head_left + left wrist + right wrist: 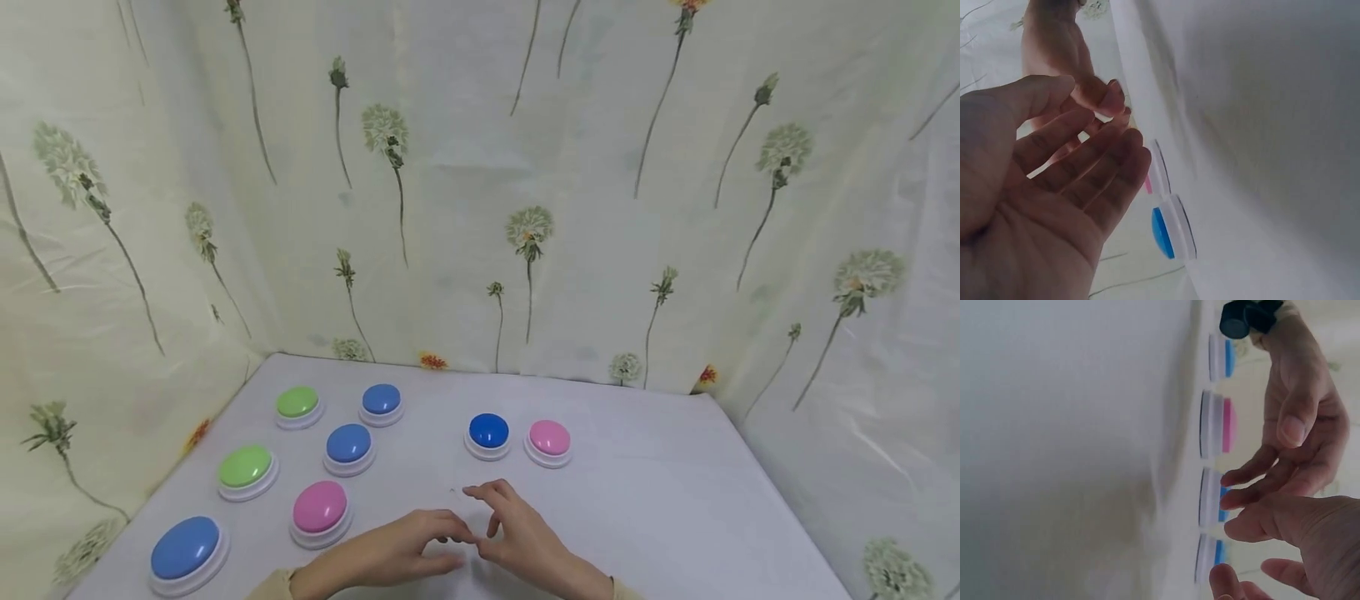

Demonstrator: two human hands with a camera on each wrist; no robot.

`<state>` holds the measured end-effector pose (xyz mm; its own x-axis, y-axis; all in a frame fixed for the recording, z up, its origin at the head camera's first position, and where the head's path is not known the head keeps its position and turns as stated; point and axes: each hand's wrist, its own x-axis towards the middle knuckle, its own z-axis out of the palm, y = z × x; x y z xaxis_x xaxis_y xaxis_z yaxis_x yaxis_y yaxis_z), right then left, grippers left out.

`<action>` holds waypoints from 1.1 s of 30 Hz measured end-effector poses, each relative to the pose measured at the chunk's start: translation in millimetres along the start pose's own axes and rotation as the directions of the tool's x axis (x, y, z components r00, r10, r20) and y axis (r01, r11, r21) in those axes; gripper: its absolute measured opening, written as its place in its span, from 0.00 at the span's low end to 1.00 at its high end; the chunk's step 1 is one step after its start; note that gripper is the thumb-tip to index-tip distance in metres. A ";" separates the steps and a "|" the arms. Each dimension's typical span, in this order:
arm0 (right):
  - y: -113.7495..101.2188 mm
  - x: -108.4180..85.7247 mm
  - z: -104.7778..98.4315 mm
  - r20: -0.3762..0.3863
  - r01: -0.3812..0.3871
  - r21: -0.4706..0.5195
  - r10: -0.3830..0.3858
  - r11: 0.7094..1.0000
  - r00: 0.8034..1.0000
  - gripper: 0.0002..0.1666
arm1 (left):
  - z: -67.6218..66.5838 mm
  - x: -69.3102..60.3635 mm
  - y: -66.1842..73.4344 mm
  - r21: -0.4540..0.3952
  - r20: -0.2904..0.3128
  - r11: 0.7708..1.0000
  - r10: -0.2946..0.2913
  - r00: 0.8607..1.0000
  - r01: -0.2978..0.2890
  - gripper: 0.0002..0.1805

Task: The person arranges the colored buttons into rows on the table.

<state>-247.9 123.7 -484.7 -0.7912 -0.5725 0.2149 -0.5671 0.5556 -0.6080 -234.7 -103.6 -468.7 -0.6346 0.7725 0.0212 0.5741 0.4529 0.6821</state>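
Observation:
My left hand (408, 546) hovers above the near middle of the white table, its fingers loosely bent and holding nothing. Facing it is my right hand (525, 537), also loosely bent around nothing. Their fingertips come close together; I cannot tell whether they touch. Nearest to the left hand is a pink push button (320, 507) on a white base. Beyond the right hand stand a dark blue button (489, 431) and another pink button (550, 437), side by side. In the left wrist view, the left palm (1035, 231) shows with bent fingers, and a blue button (1162, 232) lies behind.
On the table's left side are a large blue button (185, 548), a green button (245, 467), a second green button (297, 402) and two blue buttons, one central (348, 443) and one farther back (381, 399). A flowered curtain (450, 208) encloses the white table (660, 517).

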 end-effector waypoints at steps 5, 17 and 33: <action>-11.7 1.3 5.2 0.034 0.052 0.005 -0.052 0.999 0.998 0.38 | -7.9 -22.0 1.5 0.008 -0.031 1.000 0.019 0.999 -0.019 0.17; -42.2 27.1 18.8 0.057 0.074 -0.002 -0.074 0.997 0.996 0.38 | -32.2 -83.8 -3.5 -0.009 -0.227 0.987 -0.156 0.961 0.158 0.19; -52.9 83.6 78.0 0.120 0.037 -0.025 -0.034 0.999 0.992 0.41 | -39.2 -123.9 -41.8 -0.101 -0.509 0.806 -0.546 0.665 0.584 0.57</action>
<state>-266.2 -0.6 -494.2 -0.7385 -0.6592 0.1419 -0.6016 0.5491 -0.5801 -200.4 -235.7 -471.2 -0.9991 0.0401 0.0139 0.0398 0.7706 0.6361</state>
